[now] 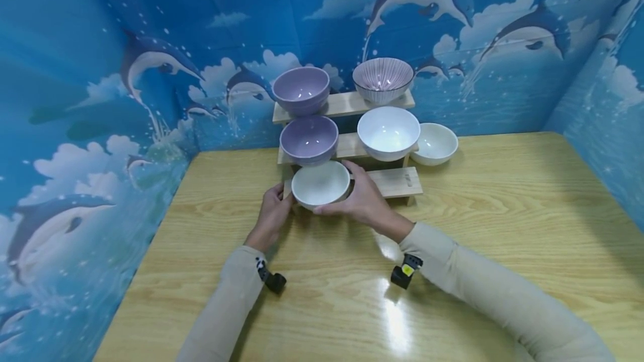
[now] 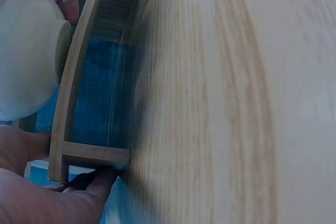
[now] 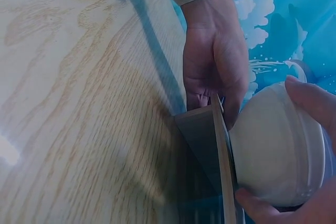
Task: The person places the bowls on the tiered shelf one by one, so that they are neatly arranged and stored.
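Note:
A wooden three-step display stand [image 1: 397, 181] holds bowls on each step. My right hand [image 1: 366, 199] grips a cream-white bowl [image 1: 321, 184] by its right side, thumb at the front and fingers behind. In the right wrist view that bowl [image 3: 278, 148] sits on the lowest step, its base at the board. My left hand [image 1: 273, 214] holds the left end of this step; in the left wrist view the thumb lies over the board [image 2: 79, 61] and the fingers reach beside its leg [image 2: 97, 152].
Two plain purple bowls [image 1: 302, 91] stand on the left of the upper steps. A striped bowl [image 1: 383, 80] is at top right, a white bowl [image 1: 388, 130] below it. Another white bowl [image 1: 435, 144] rests on the table [image 1: 503, 211] behind the stand's right side. A dolphin-print curtain [image 1: 282, 10] hangs behind.

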Action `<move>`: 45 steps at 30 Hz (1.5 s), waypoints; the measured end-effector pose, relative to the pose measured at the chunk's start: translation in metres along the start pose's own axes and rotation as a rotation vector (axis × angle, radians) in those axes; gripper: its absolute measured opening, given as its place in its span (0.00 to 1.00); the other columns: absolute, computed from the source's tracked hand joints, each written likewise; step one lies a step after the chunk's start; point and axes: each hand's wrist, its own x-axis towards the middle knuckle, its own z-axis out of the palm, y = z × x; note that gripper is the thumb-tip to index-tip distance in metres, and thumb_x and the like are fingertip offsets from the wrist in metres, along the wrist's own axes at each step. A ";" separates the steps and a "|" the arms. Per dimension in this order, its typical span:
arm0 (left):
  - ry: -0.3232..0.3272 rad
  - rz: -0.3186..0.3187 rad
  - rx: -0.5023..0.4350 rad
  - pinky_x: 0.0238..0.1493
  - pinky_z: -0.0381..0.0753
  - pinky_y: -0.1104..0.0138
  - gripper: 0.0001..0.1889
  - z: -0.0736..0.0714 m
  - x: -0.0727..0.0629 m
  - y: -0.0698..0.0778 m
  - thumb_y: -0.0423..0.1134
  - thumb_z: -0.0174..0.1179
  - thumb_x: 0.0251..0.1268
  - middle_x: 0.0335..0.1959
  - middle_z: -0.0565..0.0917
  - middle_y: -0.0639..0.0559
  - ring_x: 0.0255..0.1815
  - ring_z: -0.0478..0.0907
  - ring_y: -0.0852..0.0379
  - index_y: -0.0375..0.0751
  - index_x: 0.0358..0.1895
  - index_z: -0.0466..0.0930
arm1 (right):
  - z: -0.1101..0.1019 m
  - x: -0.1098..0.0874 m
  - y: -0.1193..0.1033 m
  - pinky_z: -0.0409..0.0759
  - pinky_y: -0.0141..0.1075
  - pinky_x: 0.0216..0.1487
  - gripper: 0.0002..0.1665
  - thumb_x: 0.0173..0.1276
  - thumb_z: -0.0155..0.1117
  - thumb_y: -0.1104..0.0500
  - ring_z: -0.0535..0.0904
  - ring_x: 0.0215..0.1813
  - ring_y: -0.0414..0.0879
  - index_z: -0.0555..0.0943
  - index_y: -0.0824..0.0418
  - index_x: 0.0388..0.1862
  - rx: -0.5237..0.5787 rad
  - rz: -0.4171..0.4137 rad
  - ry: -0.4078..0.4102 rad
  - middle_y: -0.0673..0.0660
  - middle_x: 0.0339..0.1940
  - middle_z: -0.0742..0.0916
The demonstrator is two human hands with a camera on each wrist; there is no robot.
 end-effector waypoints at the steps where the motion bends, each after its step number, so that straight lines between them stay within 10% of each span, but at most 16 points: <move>1: 0.000 0.000 0.001 0.74 0.66 0.57 0.33 0.000 0.000 0.000 0.39 0.57 0.76 0.71 0.70 0.33 0.72 0.68 0.45 0.27 0.76 0.57 | 0.000 0.000 0.000 0.71 0.47 0.69 0.66 0.41 0.91 0.53 0.74 0.66 0.53 0.63 0.61 0.77 0.007 -0.004 -0.003 0.58 0.68 0.75; 20: 0.001 -0.015 0.025 0.76 0.63 0.57 0.34 -0.002 0.000 -0.001 0.39 0.56 0.76 0.75 0.65 0.34 0.76 0.61 0.44 0.28 0.77 0.55 | -0.003 -0.001 0.003 0.71 0.46 0.70 0.66 0.41 0.90 0.57 0.74 0.66 0.51 0.62 0.60 0.77 0.107 -0.034 -0.040 0.56 0.68 0.76; 45: -0.011 -0.022 0.037 0.75 0.65 0.58 0.32 -0.001 -0.001 0.001 0.39 0.55 0.78 0.73 0.69 0.36 0.73 0.66 0.47 0.30 0.77 0.56 | -0.056 -0.061 0.020 0.76 0.54 0.66 0.69 0.50 0.86 0.49 0.67 0.73 0.64 0.52 0.58 0.83 0.082 0.190 -0.043 0.61 0.80 0.63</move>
